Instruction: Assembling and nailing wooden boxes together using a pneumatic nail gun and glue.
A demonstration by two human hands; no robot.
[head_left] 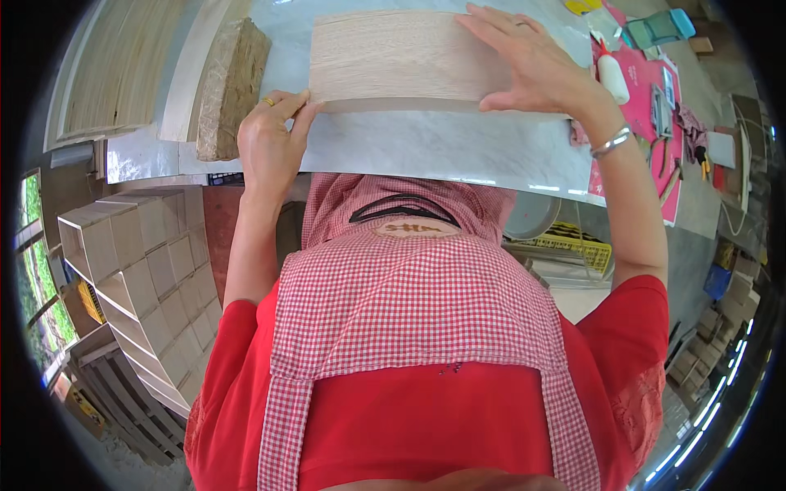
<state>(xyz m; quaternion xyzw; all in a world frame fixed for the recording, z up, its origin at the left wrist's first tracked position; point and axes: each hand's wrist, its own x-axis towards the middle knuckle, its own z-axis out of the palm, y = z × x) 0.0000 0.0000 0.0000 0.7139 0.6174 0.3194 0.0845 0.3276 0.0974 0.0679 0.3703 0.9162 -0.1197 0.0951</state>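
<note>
A pale wooden box-like piece [401, 57] with plain grain on its top lies on the marbled white table [426, 143]. At its near left corner, my left hand [274, 135] is closed, thumb and forefinger pinching the edge. Across its right end stretches my right hand [536, 65], the thumb at the near edge and the fingers reaching the far edge, so it grips the piece from side to side. The underside of the piece is hidden. Left of my left hand stands a rough brown wooden block [233, 90], apart from the piece.
Long pale boards [115, 69] are stacked at the table's left. A white glue bottle [612, 75] with a red tip stands right of my right hand, near a pink mat [639, 90] with tools. Stacked wooden boxes [147, 262] stand below left; a yellow crate [577, 241] sits under the table.
</note>
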